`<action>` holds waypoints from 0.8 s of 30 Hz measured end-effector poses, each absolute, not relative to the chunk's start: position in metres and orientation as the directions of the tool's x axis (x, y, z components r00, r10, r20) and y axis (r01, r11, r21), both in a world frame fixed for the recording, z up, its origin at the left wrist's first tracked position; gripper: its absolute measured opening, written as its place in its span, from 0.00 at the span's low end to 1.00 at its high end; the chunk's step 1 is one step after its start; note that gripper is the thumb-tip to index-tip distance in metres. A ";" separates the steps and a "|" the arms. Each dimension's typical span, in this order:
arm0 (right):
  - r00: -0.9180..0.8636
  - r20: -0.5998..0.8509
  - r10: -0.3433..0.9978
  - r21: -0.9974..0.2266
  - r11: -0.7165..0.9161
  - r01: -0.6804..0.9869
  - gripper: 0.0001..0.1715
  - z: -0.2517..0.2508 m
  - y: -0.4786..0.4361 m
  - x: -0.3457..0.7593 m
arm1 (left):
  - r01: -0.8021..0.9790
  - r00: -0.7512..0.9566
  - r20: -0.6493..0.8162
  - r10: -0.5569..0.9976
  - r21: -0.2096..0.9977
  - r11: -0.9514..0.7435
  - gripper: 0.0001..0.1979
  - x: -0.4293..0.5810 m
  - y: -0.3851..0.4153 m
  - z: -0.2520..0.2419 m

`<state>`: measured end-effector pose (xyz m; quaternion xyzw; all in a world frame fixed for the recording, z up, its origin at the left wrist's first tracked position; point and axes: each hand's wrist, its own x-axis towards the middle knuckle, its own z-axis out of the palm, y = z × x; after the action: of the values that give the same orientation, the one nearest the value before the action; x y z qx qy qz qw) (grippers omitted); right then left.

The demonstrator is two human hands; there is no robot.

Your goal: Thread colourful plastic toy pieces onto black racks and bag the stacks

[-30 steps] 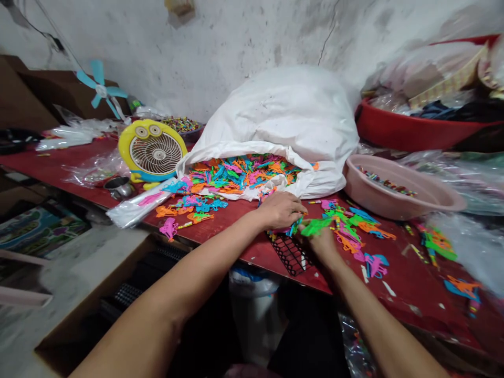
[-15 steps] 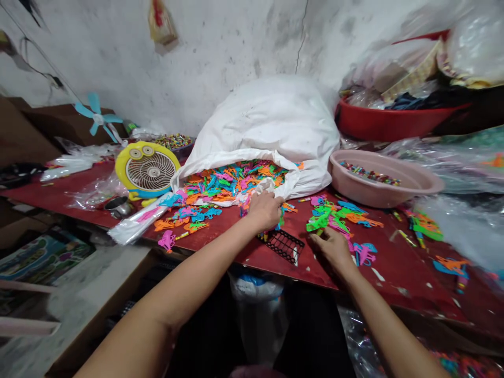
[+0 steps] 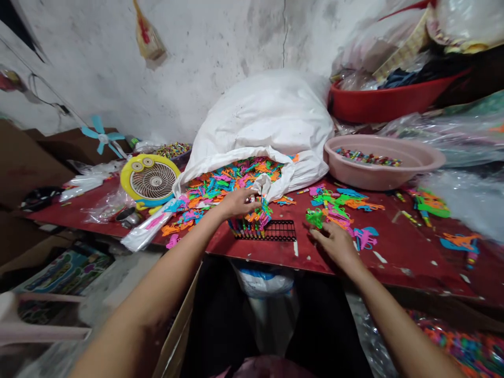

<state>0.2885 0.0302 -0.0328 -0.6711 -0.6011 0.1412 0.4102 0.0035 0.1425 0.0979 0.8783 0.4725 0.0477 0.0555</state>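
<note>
My left hand (image 3: 238, 203) is closed around a bunch of small colourful plastic pieces (image 3: 258, 213) just above a black grid rack (image 3: 271, 231) near the red table's front edge. Several short coloured sticks stand in the rack's left end. My right hand (image 3: 334, 243) rests on the table to the right of the rack, fingers curled beside a green plastic piece (image 3: 315, 217). Whether it grips that piece I cannot make out. Behind the left hand an open white sack (image 3: 271, 123) spills many bright plastic pieces (image 3: 228, 178).
A pink basin (image 3: 378, 160) with small coloured bits stands at the right, a red tub (image 3: 384, 100) behind it. A yellow desk fan (image 3: 149, 179) and plastic bags sit at the left. Loose pieces (image 3: 342, 205) lie scattered over the red table (image 3: 413, 268). A cardboard box stands below.
My left hand has moved left and back toward the sack's mouth with a bunch of pieces. The rack now lies uncovered, square to the table edge. My right hand stays beside the green pieces.
</note>
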 end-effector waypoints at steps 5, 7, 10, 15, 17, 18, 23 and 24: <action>0.263 0.238 0.935 -0.697 -0.024 0.716 0.24 -0.024 0.029 0.277 | 0.894 0.434 0.021 0.901 0.111 -0.434 0.21 0.007 0.130 0.089; 0.267 0.118 0.956 -0.795 -0.070 0.602 0.25 -0.019 0.029 0.263 | 0.927 0.372 0.004 0.928 0.052 -0.372 0.21 0.016 0.125 0.089; 0.169 -0.056 0.984 -0.911 -0.119 0.395 0.23 -0.014 0.031 0.238 | 0.953 0.303 -0.003 0.953 0.003 -0.303 0.21 0.025 0.121 0.089; 0.161 -0.039 0.986 -0.926 -0.096 0.364 0.21 -0.015 0.038 0.204 | 0.961 0.277 0.003 0.961 0.023 -0.277 0.20 0.028 0.121 0.085; 0.167 0.014 0.986 -0.903 -0.059 0.425 0.20 -0.018 0.041 0.195 | 0.961 0.274 0.007 0.962 0.032 -0.274 0.20 0.027 0.121 0.084; 0.163 0.040 0.986 -0.891 -0.038 0.452 0.20 -0.019 0.042 0.192 | 0.961 0.272 0.005 0.962 0.039 -0.272 0.20 0.026 0.121 0.084; 0.135 0.182 0.974 -0.780 0.060 0.624 0.22 -0.026 0.049 0.187 | 0.957 0.280 0.002 0.960 0.074 -0.279 0.20 0.026 0.119 0.086; 0.122 0.224 0.967 -0.737 0.087 0.670 0.22 -0.027 0.050 0.188 | 0.956 0.283 0.003 0.959 0.081 -0.282 0.21 0.026 0.118 0.086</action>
<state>0.1875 0.0503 -0.0269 -0.6466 -0.6328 0.1965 0.3779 0.0257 0.1184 0.0857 0.8003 0.5982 0.0257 0.0315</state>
